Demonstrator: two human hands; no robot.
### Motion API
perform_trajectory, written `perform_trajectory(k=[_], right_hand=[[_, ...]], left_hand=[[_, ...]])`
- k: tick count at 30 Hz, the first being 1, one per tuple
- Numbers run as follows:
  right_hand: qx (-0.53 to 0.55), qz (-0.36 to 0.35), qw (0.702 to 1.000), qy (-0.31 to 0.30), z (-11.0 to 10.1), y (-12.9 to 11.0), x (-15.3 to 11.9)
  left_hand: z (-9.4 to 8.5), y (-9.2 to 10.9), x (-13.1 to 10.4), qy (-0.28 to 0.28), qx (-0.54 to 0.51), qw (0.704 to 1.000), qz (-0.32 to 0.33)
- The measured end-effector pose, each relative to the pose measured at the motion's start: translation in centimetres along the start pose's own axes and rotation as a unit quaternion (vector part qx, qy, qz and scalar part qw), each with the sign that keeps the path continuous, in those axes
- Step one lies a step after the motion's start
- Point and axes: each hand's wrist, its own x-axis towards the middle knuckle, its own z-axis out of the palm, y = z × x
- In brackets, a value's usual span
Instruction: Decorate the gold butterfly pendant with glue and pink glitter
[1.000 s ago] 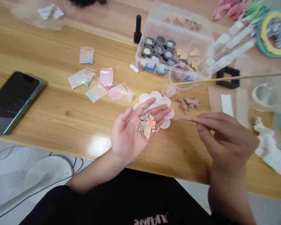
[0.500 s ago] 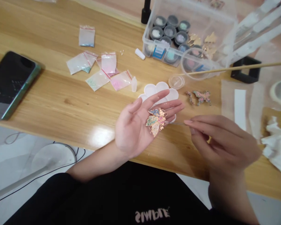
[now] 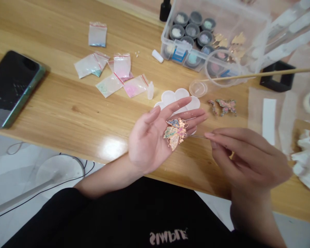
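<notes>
On the open palm of my left hand lies a gold butterfly ornament with blue, green and pale wings and pink near its body. The fingers are stretched out, with tiny specks on them. My right hand pinches a thin metal tool, its tip at the ornament's right side. Behind my left fingers is a white flower-shaped palette, partly hidden. Another butterfly ornament rests on the table to the right, with a small wing-like piece beside it.
A clear box holds small pots and gold pieces. Several small bags lie left of a small bottle. A phone is far left. A wooden stick, a black square holder and crumpled tissue are right.
The view has shifted slightly, so the table items sit a little differently in it. My hands keep nearly the same pose, with the ornament still on the left palm.
</notes>
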Motion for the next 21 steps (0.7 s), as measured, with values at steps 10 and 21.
perform_trajectory(k=[10, 21], right_hand=[[-0.002, -0.015, 1.000, -0.002, -0.04, 0.11, 0.06], [0.002, -0.033, 0.999, 0.000, 0.03, 0.14, 0.15]], left_hand=[[-0.13, -0.08, -0.01, -0.020, 0.002, 1.000, 0.005], [0.02, -0.03, -0.04, -0.019, -0.002, 1.000, 0.004]])
